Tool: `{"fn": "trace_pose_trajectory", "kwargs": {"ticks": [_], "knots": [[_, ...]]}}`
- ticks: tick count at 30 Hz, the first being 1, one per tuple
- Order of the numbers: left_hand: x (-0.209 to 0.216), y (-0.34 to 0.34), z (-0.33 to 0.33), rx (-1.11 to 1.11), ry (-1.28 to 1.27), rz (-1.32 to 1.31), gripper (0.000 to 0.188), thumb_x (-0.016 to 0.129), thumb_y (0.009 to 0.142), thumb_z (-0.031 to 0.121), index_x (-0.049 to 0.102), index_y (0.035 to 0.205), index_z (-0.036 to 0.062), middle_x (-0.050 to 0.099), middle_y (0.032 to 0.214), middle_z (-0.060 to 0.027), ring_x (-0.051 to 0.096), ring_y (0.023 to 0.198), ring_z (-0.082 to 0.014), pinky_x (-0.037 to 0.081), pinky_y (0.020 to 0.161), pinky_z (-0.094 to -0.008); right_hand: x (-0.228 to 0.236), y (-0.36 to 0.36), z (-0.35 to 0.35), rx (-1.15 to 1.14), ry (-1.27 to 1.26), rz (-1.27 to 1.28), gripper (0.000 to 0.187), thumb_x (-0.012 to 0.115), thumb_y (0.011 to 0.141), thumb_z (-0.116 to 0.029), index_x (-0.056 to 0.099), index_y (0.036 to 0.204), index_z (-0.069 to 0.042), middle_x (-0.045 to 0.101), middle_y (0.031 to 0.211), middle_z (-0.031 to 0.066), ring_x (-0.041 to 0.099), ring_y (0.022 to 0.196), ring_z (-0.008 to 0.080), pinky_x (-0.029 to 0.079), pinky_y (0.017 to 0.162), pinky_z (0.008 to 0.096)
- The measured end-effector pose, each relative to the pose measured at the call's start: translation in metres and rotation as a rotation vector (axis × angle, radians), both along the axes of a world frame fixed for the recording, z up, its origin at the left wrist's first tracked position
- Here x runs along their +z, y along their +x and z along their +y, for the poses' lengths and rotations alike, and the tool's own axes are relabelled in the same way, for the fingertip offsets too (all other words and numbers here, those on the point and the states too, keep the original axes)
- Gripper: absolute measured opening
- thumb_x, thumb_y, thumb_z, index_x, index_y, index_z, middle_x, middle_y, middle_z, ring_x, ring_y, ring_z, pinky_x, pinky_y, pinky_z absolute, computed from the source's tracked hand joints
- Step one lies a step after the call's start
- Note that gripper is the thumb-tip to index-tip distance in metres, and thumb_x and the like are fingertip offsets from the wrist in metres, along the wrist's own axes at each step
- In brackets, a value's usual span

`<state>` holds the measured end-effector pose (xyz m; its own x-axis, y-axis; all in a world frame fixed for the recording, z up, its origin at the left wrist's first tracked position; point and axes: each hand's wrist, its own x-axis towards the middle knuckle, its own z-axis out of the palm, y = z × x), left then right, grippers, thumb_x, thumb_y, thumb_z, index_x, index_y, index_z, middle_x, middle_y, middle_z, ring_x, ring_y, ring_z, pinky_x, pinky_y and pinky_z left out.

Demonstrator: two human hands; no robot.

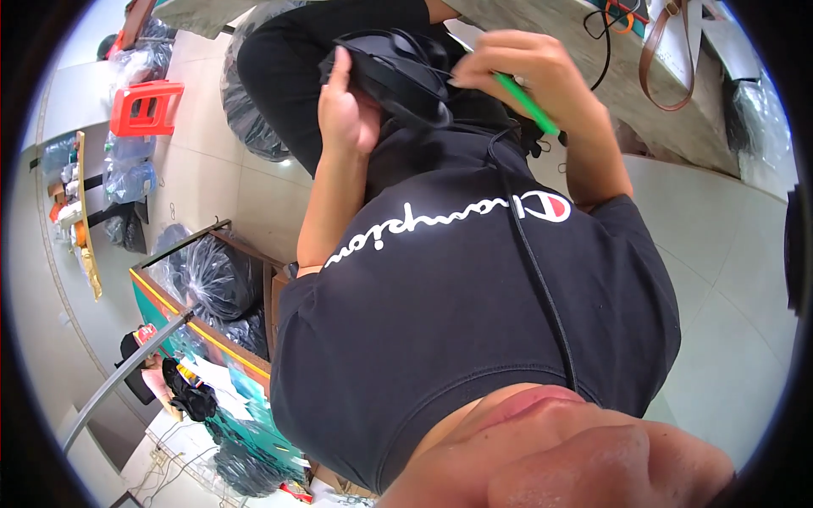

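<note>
Over the person's lap (pixel 275 63), near the top of the head view, a soft black piece (pixel 394 72) is held up between two bare hands; whether it is a bag or a garment cannot be told. The left hand (pixel 347 110) is closed on its side, thumb standing along the edge and the other fingers mostly hidden, a grip that seems meant to keep the piece steady and turned toward the face. The right hand (pixel 525 72) is at the opposite side, fingertips pinched together just beside the piece; what they pinch, if anything, cannot be told. A green tool (pixel 527 103), blurred, lies under that hand and slants back toward the wrist, probably tucked there so the fingertips stay free.

Past the right hand, a brown strap (pixel 690 80) and an orange loop (pixel 623 19) lie on the table (pixel 656 123), likely within easy reach. Beside the left leg, a black plastic bag (pixel 254 118) rests on the floor, with a red stool (pixel 125 110) farther left. Lower left, a co-worker (pixel 157 379) is well apart.
</note>
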<state>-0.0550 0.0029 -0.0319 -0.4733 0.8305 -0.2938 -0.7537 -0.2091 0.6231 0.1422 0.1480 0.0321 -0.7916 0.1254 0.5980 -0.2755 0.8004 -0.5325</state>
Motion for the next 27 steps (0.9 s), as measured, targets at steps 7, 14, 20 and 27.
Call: {"fn": "trace_pose_trajectory", "kwargs": {"ticks": [7,14,20,27], "knots": [[0.000,-0.019,-0.009,0.175,0.250,-0.163,0.042,0.038,0.103,0.033,0.054,0.124,0.0003,0.059,0.126,-0.0137,0.054,0.118,-0.0285,0.040,0.105,-0.0446,0.014,0.139,0.049,-0.328,-0.374,-0.106,0.011,0.067,0.084,-0.005,0.062,0.084,0.004,0.060,0.077,0.0059,0.053,0.068,0.0131,0.040,0.060,0.0227],[-0.011,-0.030,-0.015,-0.081,0.574,-0.373,0.046,0.037,0.102,0.032,0.048,0.132,-0.0015,0.053,0.135,-0.0159,0.048,0.126,-0.0339,0.035,0.110,-0.0483,-0.001,0.190,0.078,-1.004,-0.448,0.485,0.015,0.066,0.089,-0.013,0.068,0.095,0.001,0.064,0.082,0.0049,0.056,0.073,0.0130,0.044,0.067,0.0238],[0.001,0.014,-0.004,0.010,0.199,-0.005,0.045,0.039,0.102,0.031,0.046,0.134,0.0007,0.052,0.136,-0.0138,0.050,0.125,-0.0308,0.038,0.108,-0.0465,-0.038,0.119,0.087,-0.827,-0.020,-0.579,0.026,0.063,0.092,-0.026,0.068,0.104,-0.004,0.067,0.081,0.0085,0.061,0.078,0.0130,0.048,0.073,0.0286],[0.000,0.033,-0.003,-0.087,0.350,0.117,0.032,0.048,0.098,0.006,0.050,0.130,0.0071,0.058,0.127,-0.0103,0.056,0.118,-0.0249,0.044,0.103,-0.0421,-0.010,0.031,0.032,-0.371,-0.709,0.072,0.032,0.062,0.094,-0.029,0.061,0.090,0.002,0.061,0.078,0.0056,0.059,0.075,0.0142,0.046,0.065,0.0256]]}}
